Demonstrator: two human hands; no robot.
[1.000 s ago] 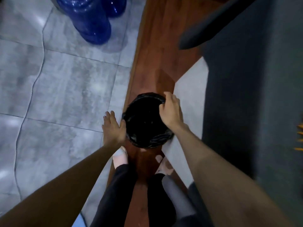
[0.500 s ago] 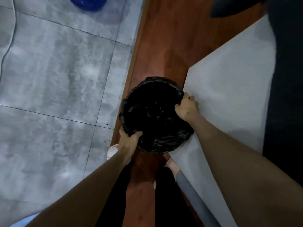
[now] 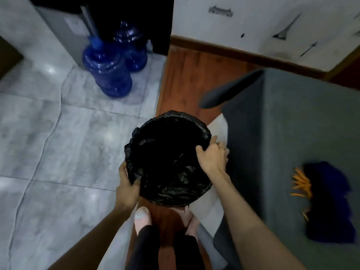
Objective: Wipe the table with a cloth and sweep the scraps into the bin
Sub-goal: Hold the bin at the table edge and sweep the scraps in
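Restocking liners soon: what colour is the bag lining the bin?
Black: a glossy, crinkled bag over the bin's rim, shown in the head view, the only one.

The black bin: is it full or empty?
Cannot tell. The bin, gripped by the left hand and right hand, shows only its dark liner inside.

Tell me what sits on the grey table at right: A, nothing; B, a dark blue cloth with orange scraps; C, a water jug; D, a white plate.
B: a dark blue cloth lies on the table with orange scraps at its edge.
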